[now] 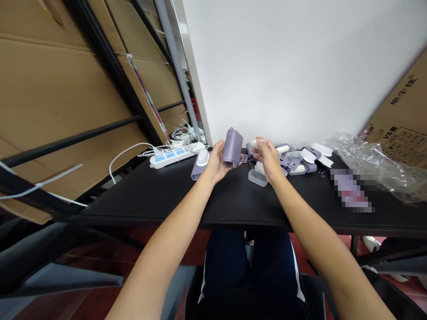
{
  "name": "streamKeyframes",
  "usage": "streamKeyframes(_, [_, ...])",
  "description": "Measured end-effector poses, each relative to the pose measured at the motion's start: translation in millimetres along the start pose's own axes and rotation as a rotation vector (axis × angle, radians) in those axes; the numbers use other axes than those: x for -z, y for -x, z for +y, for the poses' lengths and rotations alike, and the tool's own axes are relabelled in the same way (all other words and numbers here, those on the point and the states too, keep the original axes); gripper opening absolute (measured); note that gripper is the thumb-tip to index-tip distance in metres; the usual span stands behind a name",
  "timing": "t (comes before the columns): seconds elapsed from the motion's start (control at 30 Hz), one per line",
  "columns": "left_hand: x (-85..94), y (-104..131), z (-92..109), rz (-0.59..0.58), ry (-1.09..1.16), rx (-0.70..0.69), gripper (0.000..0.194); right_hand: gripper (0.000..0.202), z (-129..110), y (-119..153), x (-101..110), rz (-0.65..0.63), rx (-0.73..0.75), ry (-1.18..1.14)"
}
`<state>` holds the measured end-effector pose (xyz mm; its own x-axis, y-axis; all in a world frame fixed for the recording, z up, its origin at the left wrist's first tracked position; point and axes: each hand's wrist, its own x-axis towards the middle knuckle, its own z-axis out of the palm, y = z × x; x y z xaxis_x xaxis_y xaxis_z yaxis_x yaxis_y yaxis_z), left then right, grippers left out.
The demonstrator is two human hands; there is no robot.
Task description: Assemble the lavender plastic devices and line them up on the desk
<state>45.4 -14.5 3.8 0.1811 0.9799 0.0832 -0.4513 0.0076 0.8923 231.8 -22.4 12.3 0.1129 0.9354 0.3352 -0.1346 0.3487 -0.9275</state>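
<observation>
My left hand (218, 162) is closed around a purple plastic housing (233, 149), held upright and slightly tilted above the black table. Rows of small holes mark the housing's left face, and a small loop sticks up from its top. My right hand (269, 159) has its fingers curled on a white oval piece (255, 143) with a purple part (252, 153) just under it. Below that hand sits a clear plastic box (257, 178), with a dark coil spring (251, 166) beside it. A purple unit with a white top (202, 158) lies left of my left hand.
Several purple and white parts (295, 161) are piled to the right. A white power strip (171, 156) with cables lies on the black table (160, 191) at left. Crumpled clear plastic (376, 164) and a cardboard box (400, 133) stand at right; a white wall rises behind.
</observation>
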Motion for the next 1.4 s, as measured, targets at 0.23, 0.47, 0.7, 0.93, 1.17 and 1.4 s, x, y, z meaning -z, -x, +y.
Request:
streamKeyframes(0.23, [-1.4, -4, -19, 0.056, -0.386, -0.196, 0.103, 0.060, 1, -8, 8, 0.004, -0.153, -0.255])
streamKeyframes(0.47, [4.0, -1, -22, -0.005, -0.880, -0.466, 0.088, 0.060, -6, -3, 5, -0.004, -0.070, -0.203])
streamKeyframes(0.7, [-1.2, 4, -21, -0.101, -0.896, -0.416, 0.083, 0.055, -3, -2, 5, -0.065, -0.050, -0.170])
streamKeyframes(0.93, [-5.6, 9, -18, -0.080, -0.888, -0.428, 0.080, 0.055, 1, -4, 6, -0.099, -0.044, -0.157])
streamKeyframes(1.17, [-8.9, 13, -16, -0.078, -0.909, -0.436, 0.078, 0.054, 5, -7, 8, -0.100, -0.060, -0.122])
streamKeyframes(1.4, [-12.7, 16, -13, -0.062, -0.940, -0.439, 0.081, 0.042, 6, -9, 8, -0.111, -0.124, -0.233])
